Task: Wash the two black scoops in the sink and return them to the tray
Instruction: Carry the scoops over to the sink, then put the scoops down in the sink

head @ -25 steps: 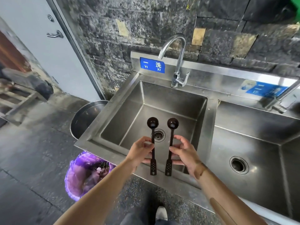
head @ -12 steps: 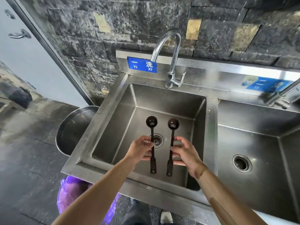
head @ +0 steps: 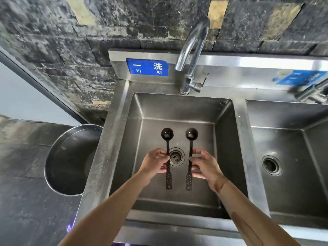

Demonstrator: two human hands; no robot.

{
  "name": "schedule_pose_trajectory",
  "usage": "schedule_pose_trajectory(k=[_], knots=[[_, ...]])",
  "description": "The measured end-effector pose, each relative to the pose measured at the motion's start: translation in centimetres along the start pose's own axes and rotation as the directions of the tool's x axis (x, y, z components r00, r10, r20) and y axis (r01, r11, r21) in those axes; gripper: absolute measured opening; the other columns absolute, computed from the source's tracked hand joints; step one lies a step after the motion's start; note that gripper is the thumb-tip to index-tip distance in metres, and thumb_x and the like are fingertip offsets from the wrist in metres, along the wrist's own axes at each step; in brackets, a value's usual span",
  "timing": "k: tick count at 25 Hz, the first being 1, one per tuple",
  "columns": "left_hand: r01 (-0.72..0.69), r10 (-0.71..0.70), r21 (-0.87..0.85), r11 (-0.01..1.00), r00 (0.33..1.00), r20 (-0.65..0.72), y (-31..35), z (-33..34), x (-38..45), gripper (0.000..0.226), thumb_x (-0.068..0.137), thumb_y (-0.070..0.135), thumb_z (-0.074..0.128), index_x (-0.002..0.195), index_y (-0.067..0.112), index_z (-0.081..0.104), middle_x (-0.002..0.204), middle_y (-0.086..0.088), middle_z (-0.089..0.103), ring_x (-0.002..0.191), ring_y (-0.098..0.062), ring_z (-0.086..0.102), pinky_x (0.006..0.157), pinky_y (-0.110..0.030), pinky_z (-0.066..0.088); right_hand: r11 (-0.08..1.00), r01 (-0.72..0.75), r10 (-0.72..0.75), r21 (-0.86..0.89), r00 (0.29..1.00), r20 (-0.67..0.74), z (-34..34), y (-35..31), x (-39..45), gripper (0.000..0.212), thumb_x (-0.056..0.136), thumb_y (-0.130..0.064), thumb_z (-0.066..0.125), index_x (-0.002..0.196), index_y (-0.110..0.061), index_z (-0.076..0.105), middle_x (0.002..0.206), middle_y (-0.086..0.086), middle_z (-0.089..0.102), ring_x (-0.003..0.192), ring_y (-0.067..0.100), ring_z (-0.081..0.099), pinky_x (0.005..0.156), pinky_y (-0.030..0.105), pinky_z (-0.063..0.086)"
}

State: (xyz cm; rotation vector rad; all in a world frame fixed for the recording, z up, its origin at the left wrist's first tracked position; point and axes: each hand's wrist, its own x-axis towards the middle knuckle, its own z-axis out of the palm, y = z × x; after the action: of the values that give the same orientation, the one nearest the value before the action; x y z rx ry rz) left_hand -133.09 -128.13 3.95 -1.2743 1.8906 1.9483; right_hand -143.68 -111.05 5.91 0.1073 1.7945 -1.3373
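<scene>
Two long black scoops hang side by side over the left basin of the steel sink (head: 241, 132), bowls pointing away from me. My left hand (head: 154, 162) pinches the handle of the left scoop (head: 167, 139) at mid-length. My right hand (head: 204, 166) pinches the handle of the right scoop (head: 191, 139) the same way. Both perforated handle ends stick out below my fingers. The drain (head: 176, 156) lies between the two handles. The faucet (head: 193, 50) arches above the basin's back edge, and no water runs from it. No tray is in view.
A second basin (head: 291, 157) with its own drain lies to the right, a second tap (head: 312, 93) at its back. A round steel tub (head: 71, 160) stands on the floor left of the sink. A dark stone wall rises behind.
I have stepped closer and now look more straight down into the left basin. Both hands still hold the scoops over the drain, side by side as before.
</scene>
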Motion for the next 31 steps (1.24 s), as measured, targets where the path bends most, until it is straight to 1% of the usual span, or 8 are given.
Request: schedule_pose_trajectory(k=[4, 7, 10, 15, 18, 20, 23, 31], knots=[[0.025, -0.026, 0.015, 1.0, 0.999, 0.04, -1.2, -0.8, 2.8, 0.014, 0.085, 0.012, 0.07, 0.09, 0.024, 0.066, 0.091, -0.005, 0.071, 0.076, -0.017, 0.074, 0.063, -0.023, 0.061, 0.998, -0.059, 0.06, 0.016, 0.997, -0.052, 1.0, 1.2, 2.1, 0.017, 0.093, -0.009, 0.059, 0.103, -0.021, 0.066, 0.089, 0.004, 0.078, 0.067, 0.014, 0.072, 0.061, 0.028, 0.058], [0.048, -0.05, 0.04, 0.998, 0.997, 0.056, -2.6, -0.6, 4.8, 0.011, 0.086, 0.011, 0.07, 0.093, 0.019, 0.068, 0.092, -0.006, 0.072, 0.079, -0.021, 0.073, 0.063, -0.024, 0.061, 0.994, -0.112, 0.112, 0.002, 0.991, -0.067, 1.1, 2.7, 4.4, 0.016, 0.093, -0.008, 0.059, 0.104, -0.018, 0.065, 0.092, 0.006, 0.077, 0.071, 0.016, 0.071, 0.066, 0.03, 0.059], [0.085, -0.088, 0.063, 0.994, 0.995, 0.046, -4.6, 0.0, 7.3, 0.012, 0.087, 0.01, 0.069, 0.099, 0.011, 0.067, 0.094, -0.011, 0.07, 0.078, -0.023, 0.069, 0.065, -0.025, 0.062, 0.983, -0.179, 0.175, -0.049, 0.981, -0.081, 0.7, 5.0, 7.3, 0.017, 0.092, -0.004, 0.059, 0.105, -0.014, 0.065, 0.091, 0.008, 0.073, 0.074, 0.019, 0.067, 0.071, 0.034, 0.059], [0.147, -0.151, 0.122, 0.982, 0.988, 0.021, -9.9, 1.2, 11.8, 0.019, 0.088, 0.008, 0.067, 0.106, 0.003, 0.066, 0.09, -0.012, 0.065, 0.067, -0.019, 0.063, 0.056, -0.022, 0.057, 0.946, -0.278, 0.257, -0.164, 0.956, -0.14, -0.4, 10.5, 12.1, 0.015, 0.091, -0.003, 0.062, 0.102, -0.013, 0.065, 0.089, 0.01, 0.071, 0.075, 0.021, 0.065, 0.067, 0.034, 0.057], [0.166, -0.164, 0.174, 0.971, 0.986, -0.025, -13.8, 1.5, 13.8, 0.012, 0.087, 0.008, 0.068, 0.098, 0.01, 0.069, 0.089, -0.011, 0.067, 0.073, -0.024, 0.066, 0.062, -0.031, 0.056, 0.92, -0.345, 0.323, -0.187, 0.936, -0.139, -0.4, 13.7, 14.5, 0.014, 0.091, -0.003, 0.06, 0.093, -0.016, 0.063, 0.088, 0.008, 0.07, 0.074, 0.02, 0.063, 0.063, 0.029, 0.052], [0.201, -0.201, 0.201, 0.959, 0.979, -0.021, -16.2, 1.5, 15.1, 0.008, 0.087, 0.01, 0.068, 0.09, 0.018, 0.067, 0.088, -0.009, 0.068, 0.075, -0.026, 0.068, 0.059, -0.031, 0.055, 0.902, -0.384, 0.364, -0.196, 0.922, -0.131, 0.0, 15.8, 16.2, 0.02, 0.091, 0.001, 0.058, 0.085, -0.018, 0.059, 0.078, 0.007, 0.065, 0.066, 0.018, 0.058, 0.058, 0.026, 0.046], [0.271, -0.275, 0.226, 0.936, 0.961, -0.016, -19.2, 1.4, 16.4, 0.023, 0.088, 0.007, 0.065, 0.076, 0.026, 0.06, 0.085, -0.008, 0.065, 0.065, -0.021, 0.065, 0.052, -0.029, 0.053, 0.875, -0.443, 0.425, -0.195, 0.896, -0.128, 0.9, 18.8, 17.8, 0.026, 0.09, 0.006, 0.056, 0.08, -0.019, 0.053, 0.068, 0.005, 0.059, 0.055, 0.015, 0.052, 0.052, 0.022, 0.036], [0.364, -0.378, 0.296, 0.883, 0.926, -0.011, -23.5, 2.6, 18.9, 0.028, 0.088, 0.003, 0.062, 0.069, 0.021, 0.055, 0.064, -0.003, 0.058, 0.05, -0.017, 0.054, 0.041, -0.022, 0.041, 0.84, -0.502, 0.482, -0.205, 0.864, -0.142, 0.9, 24.0, 20.4, 0.027, 0.088, 0.005, 0.056, 0.076, -0.018, 0.053, 0.067, 0.006, 0.061, 0.049, 0.016, 0.051, 0.048, 0.021, 0.034]])
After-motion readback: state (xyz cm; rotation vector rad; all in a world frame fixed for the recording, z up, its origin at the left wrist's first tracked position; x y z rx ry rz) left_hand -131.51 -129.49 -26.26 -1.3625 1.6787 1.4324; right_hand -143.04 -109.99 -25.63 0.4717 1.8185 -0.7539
